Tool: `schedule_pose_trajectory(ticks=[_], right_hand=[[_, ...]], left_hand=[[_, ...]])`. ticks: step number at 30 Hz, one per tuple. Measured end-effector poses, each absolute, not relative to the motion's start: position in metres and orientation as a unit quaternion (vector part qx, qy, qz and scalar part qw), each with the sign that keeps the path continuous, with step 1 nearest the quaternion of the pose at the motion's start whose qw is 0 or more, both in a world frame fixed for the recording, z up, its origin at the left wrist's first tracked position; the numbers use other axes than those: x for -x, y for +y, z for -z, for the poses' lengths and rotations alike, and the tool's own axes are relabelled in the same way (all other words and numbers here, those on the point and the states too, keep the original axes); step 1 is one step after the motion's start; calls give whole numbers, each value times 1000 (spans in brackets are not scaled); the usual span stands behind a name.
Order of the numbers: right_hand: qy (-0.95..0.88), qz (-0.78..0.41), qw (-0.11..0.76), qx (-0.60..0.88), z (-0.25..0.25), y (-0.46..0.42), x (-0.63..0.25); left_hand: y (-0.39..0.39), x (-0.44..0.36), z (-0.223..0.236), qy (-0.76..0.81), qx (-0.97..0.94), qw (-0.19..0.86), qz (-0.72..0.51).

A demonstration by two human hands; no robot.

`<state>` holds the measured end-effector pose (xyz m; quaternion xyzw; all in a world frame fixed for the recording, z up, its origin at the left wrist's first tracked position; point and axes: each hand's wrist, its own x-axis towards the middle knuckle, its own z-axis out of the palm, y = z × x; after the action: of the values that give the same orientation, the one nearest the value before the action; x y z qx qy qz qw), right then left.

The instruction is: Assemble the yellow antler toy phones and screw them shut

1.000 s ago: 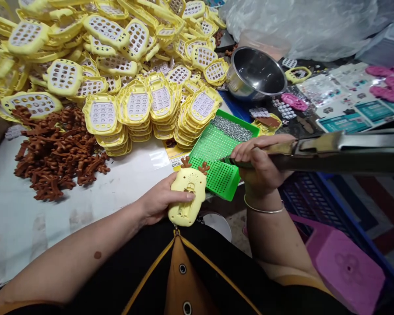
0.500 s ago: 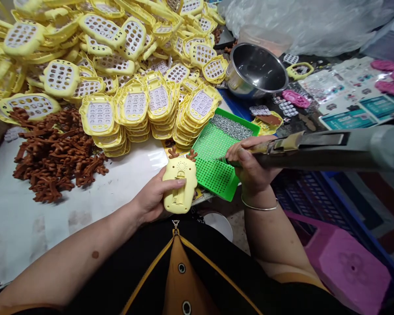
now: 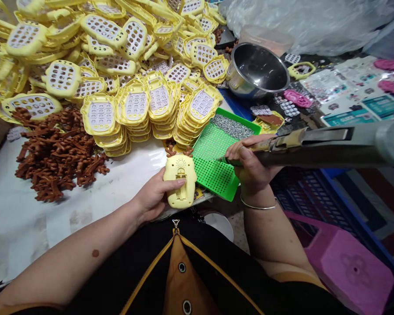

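Note:
My left hand (image 3: 153,194) is closed around a yellow toy phone (image 3: 189,192) with brown antlers on its top edge. Its back faces me, and my thumb lies across the uncovered battery slot. To the right, my right hand (image 3: 249,164) grips a long electric screwdriver (image 3: 325,146) whose tip points left over a green perforated tray (image 3: 228,188). Small silver screws (image 3: 233,126) are heaped at the tray's far end. The screwdriver tip and the toy phone are apart.
Stacked yellow shells (image 3: 134,105) stand behind the toy, with a larger pile of shells (image 3: 64,76) beyond. Brown antler pieces (image 3: 61,153) are heaped at left. A steel bowl (image 3: 258,72) sits behind the tray; a pink stool (image 3: 351,271) is at lower right.
My left hand has carried the toy phone slightly left and away from my body, turning it more upright. My right hand has shifted a little left with the screwdriver.

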<state>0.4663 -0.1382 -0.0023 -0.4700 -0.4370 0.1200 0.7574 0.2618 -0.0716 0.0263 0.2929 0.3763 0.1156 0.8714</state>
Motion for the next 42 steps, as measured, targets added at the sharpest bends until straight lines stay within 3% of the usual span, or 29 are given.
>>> schedule_pose_trajectory(ticks=[5,10,15,21,31,42], right_hand=[[-434,-120,762,465,-5,-139,-465],[-455,-110,785,406,-44,-154,-442],[-487,-207,764,369,-73,-182,-415],[-492,-291,747,339,-64,-190,-405],[-517,-296,742,307,-54,-174,-403],[-597,-309,673,309,-60,-167,-398]], left_hand=[[-72,-263,-28,377,-274,876,-127],[-73,-268,-29,405,-265,858,-173],[-76,-272,-32,409,-266,850,-197],[-78,-271,-32,410,-262,848,-209],[-79,-273,-32,399,-278,847,-214],[-78,-275,-30,409,-295,835,-219]])
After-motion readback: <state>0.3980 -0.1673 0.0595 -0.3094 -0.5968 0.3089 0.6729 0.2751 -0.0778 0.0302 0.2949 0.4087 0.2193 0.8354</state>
